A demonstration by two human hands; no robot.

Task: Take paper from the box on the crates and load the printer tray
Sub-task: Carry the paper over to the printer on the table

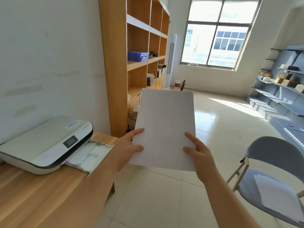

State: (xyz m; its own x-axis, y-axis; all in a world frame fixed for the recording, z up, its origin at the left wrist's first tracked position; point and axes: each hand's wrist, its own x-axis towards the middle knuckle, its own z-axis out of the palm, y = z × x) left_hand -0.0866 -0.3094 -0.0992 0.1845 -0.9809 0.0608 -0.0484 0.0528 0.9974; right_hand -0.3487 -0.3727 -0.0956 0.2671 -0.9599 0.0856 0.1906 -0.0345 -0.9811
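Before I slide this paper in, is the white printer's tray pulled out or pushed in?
Pulled out. The pale plastic tray juts from the white printer over the wooden desk edge, guides exposed.

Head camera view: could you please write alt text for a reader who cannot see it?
Both hands, left hand and right hand, hold white paper upright above the floor. To the left, a printer sits on a wooden desk, its tray pulled out.

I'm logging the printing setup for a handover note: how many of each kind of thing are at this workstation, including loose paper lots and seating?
Printer: 1
Printer tray, pulled out: 1
Paper lots: 2 (stack in hands, sheets on chair)
Desk: 1
Folding chair: 1
Total: 6
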